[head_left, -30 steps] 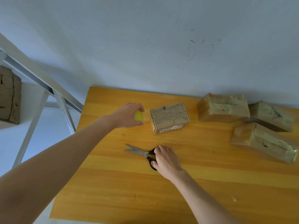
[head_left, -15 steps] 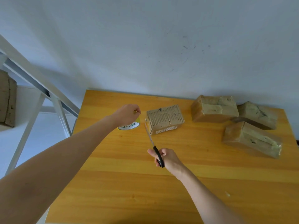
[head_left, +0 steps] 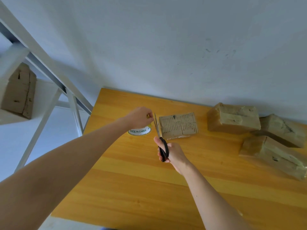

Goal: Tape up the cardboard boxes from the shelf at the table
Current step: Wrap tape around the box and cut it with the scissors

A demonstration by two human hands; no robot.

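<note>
head view looks steeply down at table (head_left: 132, 188), wall behind.

A smooth, satin sheen is shown by the orange wooden table (head_left: 132, 188), and rough matt corrugation by the small brown cardboard box (head_left: 178, 125). Glossy film is seen on the three tape-wrapped cardboard boxes (head_left: 232, 118), bright metal blades and black plastic handles on the scissors (head_left: 162, 143).

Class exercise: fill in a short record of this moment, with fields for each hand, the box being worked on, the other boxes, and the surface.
Left hand: pinching at the tape roll, beside the box
Right hand: holding black-handled scissors, blades pointing up between roll and box
Box in work: bare cardboard, lying flat
Taped boxes: three at right
Shelf box: one, upright
Surface: wooden table
</note>
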